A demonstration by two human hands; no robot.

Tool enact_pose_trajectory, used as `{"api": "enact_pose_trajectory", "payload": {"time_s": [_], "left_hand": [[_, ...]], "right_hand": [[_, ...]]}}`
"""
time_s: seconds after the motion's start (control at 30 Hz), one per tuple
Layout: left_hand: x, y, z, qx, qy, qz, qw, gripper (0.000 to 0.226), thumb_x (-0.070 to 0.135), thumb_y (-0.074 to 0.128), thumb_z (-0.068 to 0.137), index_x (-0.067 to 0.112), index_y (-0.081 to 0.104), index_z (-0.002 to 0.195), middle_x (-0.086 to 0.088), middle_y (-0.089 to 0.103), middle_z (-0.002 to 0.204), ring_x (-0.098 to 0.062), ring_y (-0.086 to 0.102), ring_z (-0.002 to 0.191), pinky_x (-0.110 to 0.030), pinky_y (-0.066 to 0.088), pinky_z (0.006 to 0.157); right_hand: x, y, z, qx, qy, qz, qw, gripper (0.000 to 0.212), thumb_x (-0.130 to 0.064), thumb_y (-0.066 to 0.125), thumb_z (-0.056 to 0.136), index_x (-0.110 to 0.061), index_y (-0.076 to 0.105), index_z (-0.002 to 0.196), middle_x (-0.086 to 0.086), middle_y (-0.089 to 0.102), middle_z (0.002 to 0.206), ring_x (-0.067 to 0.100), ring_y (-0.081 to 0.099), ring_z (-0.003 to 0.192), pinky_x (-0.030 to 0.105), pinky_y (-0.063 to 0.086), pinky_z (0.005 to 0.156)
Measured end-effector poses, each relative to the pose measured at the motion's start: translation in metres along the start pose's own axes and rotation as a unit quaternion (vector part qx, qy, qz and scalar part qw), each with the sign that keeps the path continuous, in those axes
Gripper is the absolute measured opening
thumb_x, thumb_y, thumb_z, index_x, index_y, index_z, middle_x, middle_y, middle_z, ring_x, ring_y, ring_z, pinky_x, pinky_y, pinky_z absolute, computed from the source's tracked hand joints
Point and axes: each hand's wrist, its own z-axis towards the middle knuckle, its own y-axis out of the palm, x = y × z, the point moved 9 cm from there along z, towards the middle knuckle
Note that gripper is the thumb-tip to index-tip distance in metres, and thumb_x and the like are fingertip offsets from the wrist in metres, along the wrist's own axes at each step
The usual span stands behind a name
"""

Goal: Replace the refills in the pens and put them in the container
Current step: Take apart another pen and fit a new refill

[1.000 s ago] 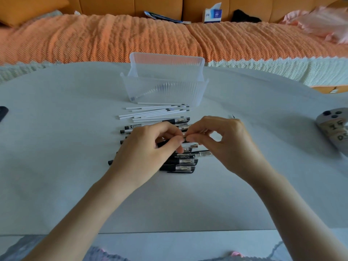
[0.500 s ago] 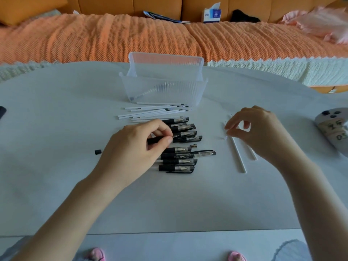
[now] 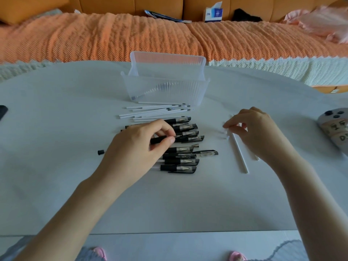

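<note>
Inspector: Surface?

Clerk: Pale table [image 3: 56,166], with an orange-covered sofa [image 3: 94,38] behind. A clear container [image 3: 165,91] stands at twelve o'clock, with white refills [image 3: 156,111] just before it. Black pens [image 3: 180,161] lie in a row at centre — one reads "G7".

Inspector: Hands?

Clerk: The left hand [image 3: 135,153] pinches a black pen barrel [image 3: 160,139] above the row. The right hand [image 3: 258,132], at three o'clock, curls over the head of a lone refill [image 3: 239,153] — I cannot tell if it grips.
</note>
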Motion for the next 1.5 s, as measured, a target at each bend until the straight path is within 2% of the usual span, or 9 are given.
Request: {"api": "enact_pose_trajectory", "payload": {"time_s": [0.13,0.27,0.5,0.67,0.83,0.97,1.2,1.3,1.5], "left_hand": [[-0.001,0.0,0.0,-0.001,-0.002,0.002,1.0,0.015,0.046,0.053,0.083,0.034,0.06,0.089,0.023,0.065,0.082,-0.005,0.062,0.077,-0.032,0.051,0.07],[0.0,0.0,0.0,-0.001,0.0,0.004,1.0,0.017,0.047,0.051,0.081,0.035,0.061,0.089,0.023,0.065,0.082,-0.005,0.063,0.077,-0.033,0.051,0.069],[0.001,0.0,0.0,-0.003,-0.001,0.0,1.0,0.017,0.046,0.052,0.08,0.034,0.062,0.089,0.021,0.065,0.083,-0.007,0.063,0.078,-0.035,0.051,0.071],[0.001,0.0,0.0,-0.004,-0.001,0.002,1.0,0.018,0.046,0.052,0.08,0.034,0.062,0.089,0.021,0.065,0.085,-0.007,0.062,0.079,-0.034,0.05,0.071],[0.0,0.001,0.0,-0.004,0.002,0.0,1.0,0.018,0.046,0.052,0.08,0.035,0.062,0.089,0.022,0.065,0.084,-0.008,0.063,0.078,-0.035,0.051,0.07],[0.002,0.001,0.0,-0.003,0.011,-0.003,1.0,0.009,0.04,0.061,0.086,0.033,0.063,0.09,0.021,0.066,0.084,-0.008,0.063,0.077,-0.034,0.051,0.07],[0.004,0.003,0.0,-0.008,0.015,-0.015,1.0,0.018,0.044,0.054,0.081,0.032,0.063,0.091,0.018,0.067,0.084,-0.011,0.063,0.072,-0.034,0.051,0.069],[0.005,0.003,0.0,-0.007,0.015,-0.016,1.0,0.018,0.043,0.054,0.08,0.032,0.063,0.091,0.018,0.067,0.084,-0.012,0.063,0.072,-0.035,0.051,0.069],[0.004,0.002,0.0,-0.003,0.011,-0.015,1.0,0.017,0.043,0.054,0.08,0.033,0.062,0.091,0.018,0.066,0.083,-0.012,0.063,0.071,-0.037,0.051,0.068]], "right_hand": [[-0.013,-0.011,-0.003,0.037,-0.031,0.017,0.999,0.016,-0.011,0.064,0.085,-0.024,0.073,0.087,-0.009,0.057,0.077,0.009,0.042,0.079,0.028,0.039,0.069],[-0.046,-0.004,-0.01,-0.011,-0.097,0.097,0.99,0.012,-0.017,0.068,0.082,-0.027,0.073,0.087,-0.015,0.06,0.08,0.005,0.047,0.075,0.01,0.035,0.066],[-0.072,0.028,-0.018,-0.074,-0.159,0.076,0.982,0.01,-0.021,0.071,0.08,-0.025,0.073,0.09,-0.008,0.063,0.085,0.007,0.043,0.076,0.027,0.041,0.071],[-0.078,0.032,-0.019,-0.085,-0.174,0.045,0.98,0.007,-0.016,0.071,0.08,-0.016,0.073,0.087,-0.006,0.058,0.082,0.007,0.038,0.079,0.027,0.037,0.071],[-0.076,0.036,-0.019,-0.103,-0.16,0.043,0.981,0.005,-0.013,0.065,0.085,-0.015,0.07,0.085,-0.011,0.051,0.078,-0.002,0.041,0.07,0.022,0.035,0.07],[-0.072,0.013,-0.016,-0.053,-0.119,0.138,0.982,0.012,-0.01,0.061,0.087,-0.018,0.065,0.096,-0.013,0.053,0.08,0.0,0.05,0.072,0.01,0.037,0.067],[-0.073,0.004,-0.019,-0.035,-0.088,0.241,0.966,0.009,-0.017,0.068,0.082,-0.026,0.069,0.082,-0.009,0.054,0.08,0.007,0.05,0.068,0.012,0.04,0.066],[-0.067,0.007,-0.018,-0.046,-0.04,0.343,0.937,0.008,-0.013,0.07,0.08,-0.02,0.067,0.082,-0.003,0.064,0.069,0.011,0.058,0.062,0.023,0.049,0.065],[-0.073,0.016,-0.023,-0.109,-0.031,0.408,0.906,0.011,0.001,0.067,0.081,-0.009,0.065,0.082,0.008,0.07,0.069,0.012,0.064,0.057,0.018,0.051,0.062]]}}
